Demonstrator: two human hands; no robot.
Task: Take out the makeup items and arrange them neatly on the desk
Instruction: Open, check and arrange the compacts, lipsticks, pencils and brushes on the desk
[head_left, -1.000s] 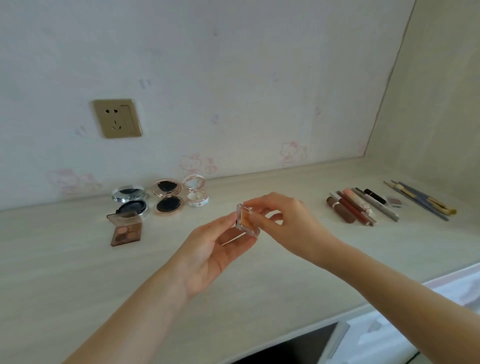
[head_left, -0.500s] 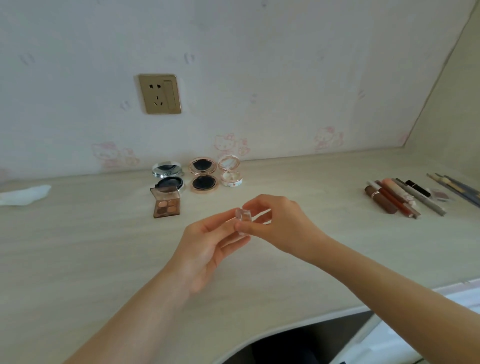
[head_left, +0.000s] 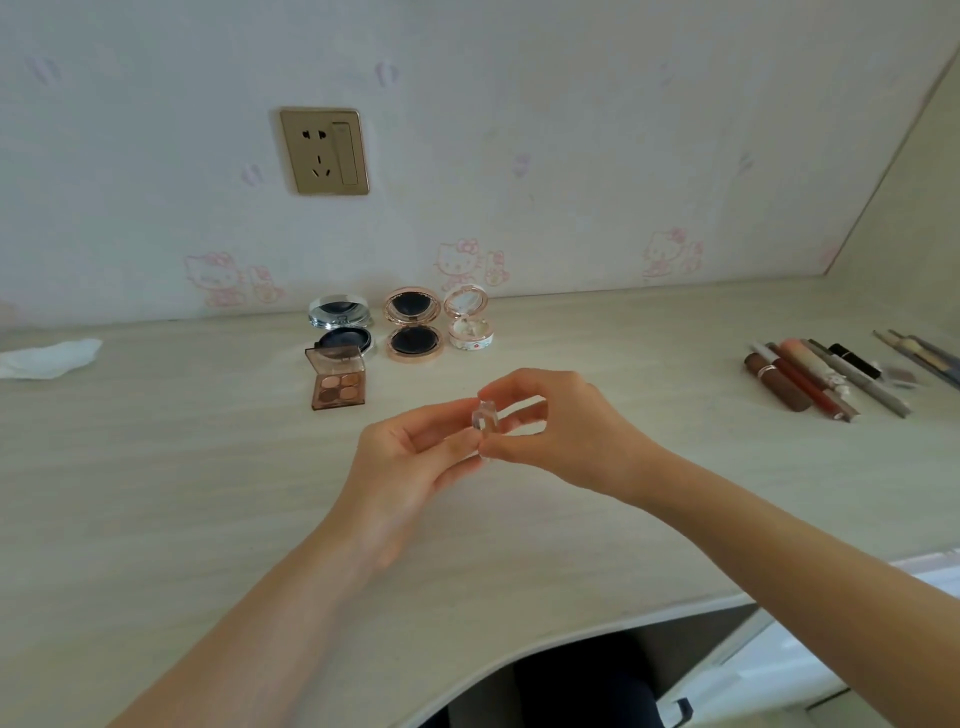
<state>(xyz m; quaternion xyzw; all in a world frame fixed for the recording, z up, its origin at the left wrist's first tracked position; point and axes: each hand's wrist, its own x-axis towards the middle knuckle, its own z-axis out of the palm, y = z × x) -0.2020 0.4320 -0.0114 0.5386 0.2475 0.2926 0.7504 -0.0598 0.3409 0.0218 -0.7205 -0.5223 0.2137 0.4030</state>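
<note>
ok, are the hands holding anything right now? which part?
Yes. Both hands pinch a small clear makeup case above the desk: left hand fingertips at its left edge, right hand thumb and forefinger at its top and bottom right edge.

Soft, even daylight fills the scene, bright but slightly washed out. Both hands cast only faint, diffuse shadows on the pale wood-grain desk (head_left: 156, 493). The wide lens bends the desk's near edge. Far-right items look slightly soft; no harsh glare.
</note>
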